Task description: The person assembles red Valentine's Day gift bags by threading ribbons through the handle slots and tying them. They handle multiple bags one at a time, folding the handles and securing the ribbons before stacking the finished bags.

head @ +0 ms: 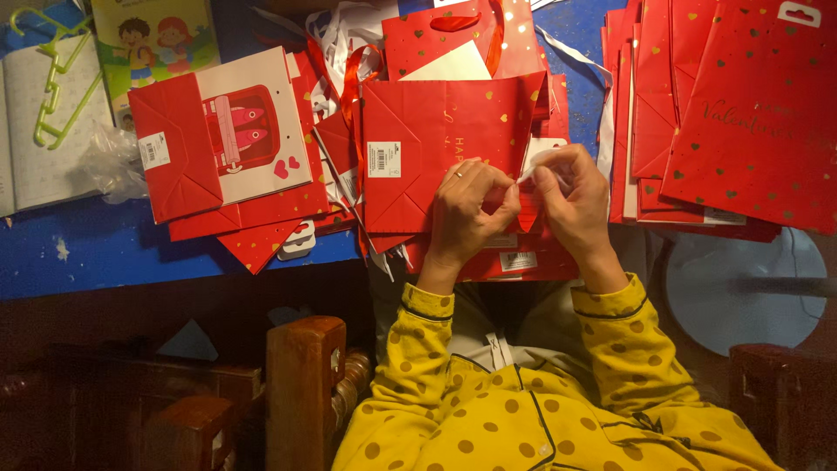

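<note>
While both hands, left hand (466,205) and right hand (571,201), pinch a light, limp white strip (534,167), the stiff red paper bag (449,139) lies flat near the counter's (105,249) front edge.

Red bag stacks (732,113) crowding both sides; bare blue tabletop (87,249) leftward.

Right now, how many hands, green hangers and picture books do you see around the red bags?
Hands: 2, left hand and right hand, both on a white strip over a red bag
Green hangers: 2
Picture books: 1
Total: 5
</note>
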`<state>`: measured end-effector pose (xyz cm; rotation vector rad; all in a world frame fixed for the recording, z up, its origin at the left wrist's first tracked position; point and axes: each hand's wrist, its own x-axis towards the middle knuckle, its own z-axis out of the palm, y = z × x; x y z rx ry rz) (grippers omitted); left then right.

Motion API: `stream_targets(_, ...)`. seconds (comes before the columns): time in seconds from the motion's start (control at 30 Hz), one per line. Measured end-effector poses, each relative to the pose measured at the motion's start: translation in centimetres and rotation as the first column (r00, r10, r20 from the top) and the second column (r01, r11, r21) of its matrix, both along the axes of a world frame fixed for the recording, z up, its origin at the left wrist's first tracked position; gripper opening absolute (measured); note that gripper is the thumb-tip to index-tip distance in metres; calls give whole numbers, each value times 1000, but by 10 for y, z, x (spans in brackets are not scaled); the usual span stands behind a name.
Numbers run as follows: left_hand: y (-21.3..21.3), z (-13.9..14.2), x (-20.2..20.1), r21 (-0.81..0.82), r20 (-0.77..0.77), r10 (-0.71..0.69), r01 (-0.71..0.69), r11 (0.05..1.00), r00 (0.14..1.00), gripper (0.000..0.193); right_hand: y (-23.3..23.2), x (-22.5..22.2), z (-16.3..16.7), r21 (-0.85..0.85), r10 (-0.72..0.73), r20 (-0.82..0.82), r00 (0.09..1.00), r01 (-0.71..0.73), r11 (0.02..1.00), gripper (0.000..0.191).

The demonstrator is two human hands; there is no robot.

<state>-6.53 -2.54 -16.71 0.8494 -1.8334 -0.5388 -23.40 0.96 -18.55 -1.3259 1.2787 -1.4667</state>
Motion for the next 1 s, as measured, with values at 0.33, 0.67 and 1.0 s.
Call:
stream_targets(0.33,1,-2,1,89,5,-9,8,996,1000,13,3,0,8,81,43,-330,943,-17,997,11)
stream_targets(0.67,0,6,1,34,97,-14,11,999,995,15,4,-4,-18,-3,6,-14,1000,-6,1000,7)
stream_targets(1.0,-2,6,3,28,109,-61,58,998,992,22,5,-10,-10,23,31,-106,994,-29,999,11)
